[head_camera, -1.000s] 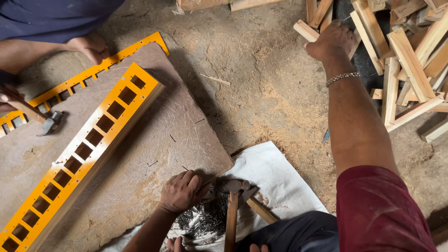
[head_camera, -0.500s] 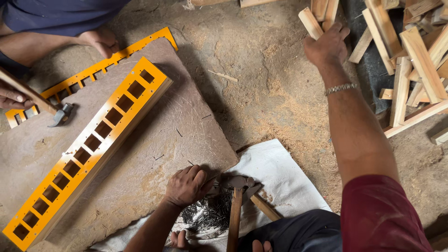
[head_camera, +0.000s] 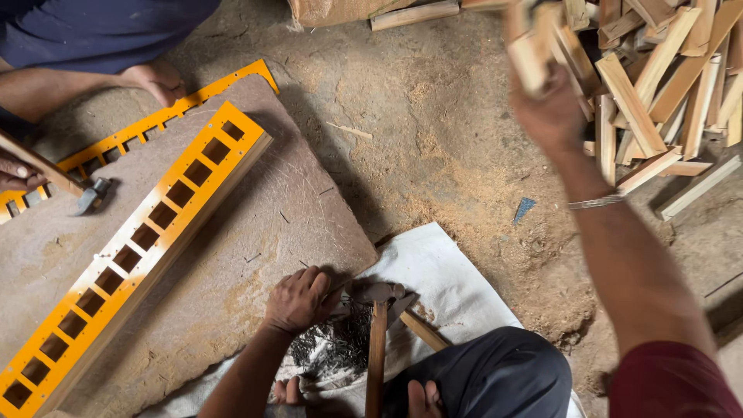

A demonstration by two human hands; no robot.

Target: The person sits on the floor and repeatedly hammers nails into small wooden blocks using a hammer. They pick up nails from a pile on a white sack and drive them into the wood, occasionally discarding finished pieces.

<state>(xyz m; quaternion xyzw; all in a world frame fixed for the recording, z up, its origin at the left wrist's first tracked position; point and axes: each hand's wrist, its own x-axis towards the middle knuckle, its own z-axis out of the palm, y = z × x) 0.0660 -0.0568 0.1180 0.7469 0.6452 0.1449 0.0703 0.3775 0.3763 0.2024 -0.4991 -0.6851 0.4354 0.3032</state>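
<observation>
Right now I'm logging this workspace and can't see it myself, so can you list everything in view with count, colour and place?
slotted frames: two, orange, lying on the stone slab at left
stone slab: one, grey-brown, flat on the ground
white sheet: one, spread beside the slab
nails: a dark heap, count unclear, on the sheet
hammer: one, wooden handle, resting on the sheet by the nails
wood pieces: many, pale, piled at upper right
sawdust: scattered, tan, on the ground
other person: one, blue clothing, upper left, a hand holding a second hammer
left hand: at the nail heap
right hand: raised, gripping a wood piece
</observation>
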